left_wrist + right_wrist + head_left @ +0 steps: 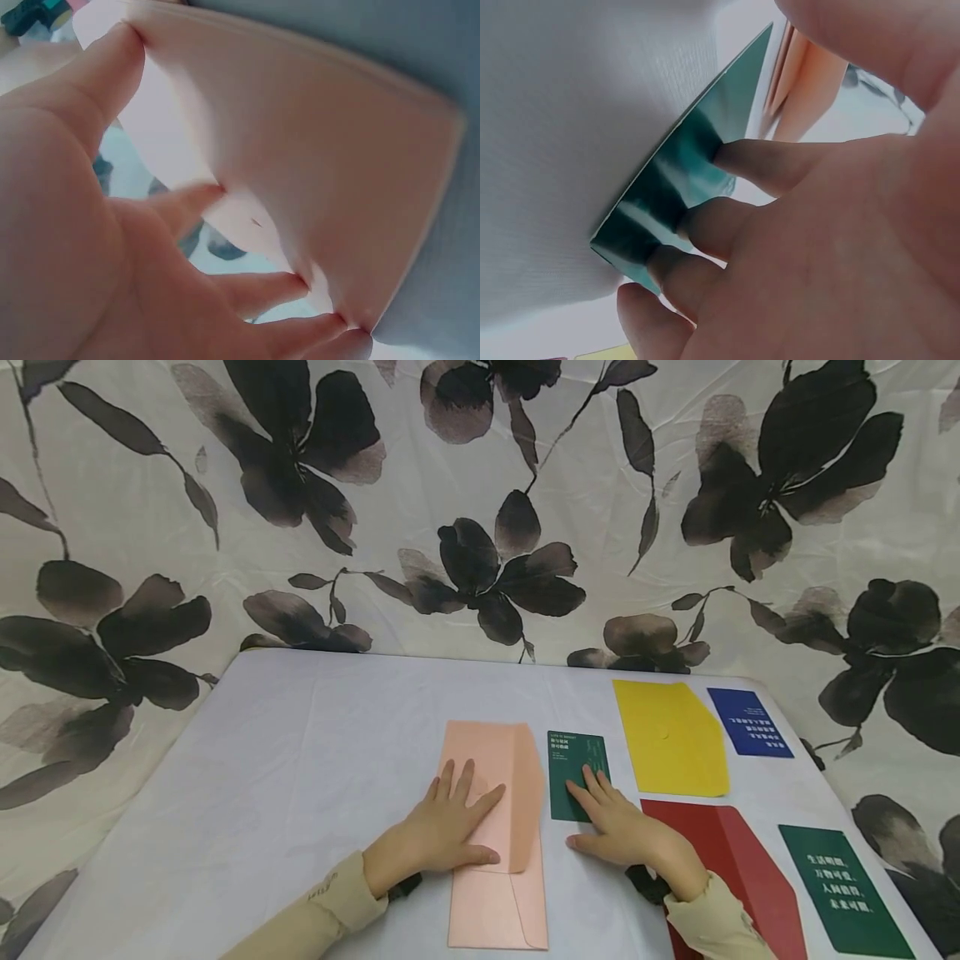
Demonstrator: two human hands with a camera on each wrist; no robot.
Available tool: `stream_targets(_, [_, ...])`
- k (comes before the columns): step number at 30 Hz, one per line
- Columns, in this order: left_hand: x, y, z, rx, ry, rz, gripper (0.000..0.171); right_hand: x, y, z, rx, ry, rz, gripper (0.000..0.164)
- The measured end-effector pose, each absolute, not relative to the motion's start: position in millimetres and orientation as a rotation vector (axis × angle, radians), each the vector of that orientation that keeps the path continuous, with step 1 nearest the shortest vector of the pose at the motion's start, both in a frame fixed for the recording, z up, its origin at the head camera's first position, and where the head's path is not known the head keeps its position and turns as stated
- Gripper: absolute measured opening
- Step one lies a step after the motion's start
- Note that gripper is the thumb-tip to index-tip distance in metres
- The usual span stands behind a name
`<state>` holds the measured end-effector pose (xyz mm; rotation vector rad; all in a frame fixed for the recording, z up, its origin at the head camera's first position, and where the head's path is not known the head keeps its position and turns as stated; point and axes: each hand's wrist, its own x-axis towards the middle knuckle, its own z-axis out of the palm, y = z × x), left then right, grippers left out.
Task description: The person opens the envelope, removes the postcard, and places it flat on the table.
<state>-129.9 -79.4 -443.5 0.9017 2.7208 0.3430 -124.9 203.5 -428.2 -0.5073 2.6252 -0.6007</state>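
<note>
A pale pink envelope point(487, 747) lies in the middle of the table, with its pointed flap side to the right. It overlaps another pink envelope point(495, 914) below it. My left hand point(450, 827) rests on the upper one with fingers spread; in the left wrist view its fingertips touch the pink paper point(337, 150). Just right of the envelope lies a dark green card point(568, 777) with small pale print at its top. My right hand point(630, 831) reaches over its lower right part, and in the right wrist view several fingertips press on the glossy card point(742, 82).
At the back right lie a yellow envelope point(667, 739) and a blue card point(750, 722) with white print. Nearer, a red envelope point(720, 852) is partly under the right forearm, beside a second green card point(847, 889). A white cloth covers the table point(337, 727); flower-patterned fabric point(420, 485) surrounds it.
</note>
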Motion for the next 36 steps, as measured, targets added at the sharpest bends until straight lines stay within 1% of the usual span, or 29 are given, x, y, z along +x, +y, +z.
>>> stream_targets(6, [-140, -78, -443, 0.844, 2.697, 0.319, 0.071, -132, 202, -430, -0.516, 2.644, -0.577, 0.079])
stream_targets(13, [-153, -79, -444, 0.824, 2.674, 0.344, 0.066, -142, 203, -434, -0.561, 2.651, -0.586, 0.079])
stream_targets(21, [-165, -77, -444, 0.802, 2.672, 0.395, 0.062, -153, 202, -436, -0.550, 2.650, -0.572, 0.078])
stream_targets(25, [-171, -77, -444, 0.780, 2.683, 0.423, 0.063, -157, 201, -435, -0.529, 2.652, -0.570, 0.077])
stream_targets(30, [-178, -77, -445, 0.758, 2.700, 0.431, 0.070, -160, 199, -432, -0.511, 2.643, -0.577, 0.077])
stream_targets(36, [-184, -80, -447, 0.757, 2.712, 0.429, 0.075, -167, 197, -430, -0.496, 2.638, -0.583, 0.076])
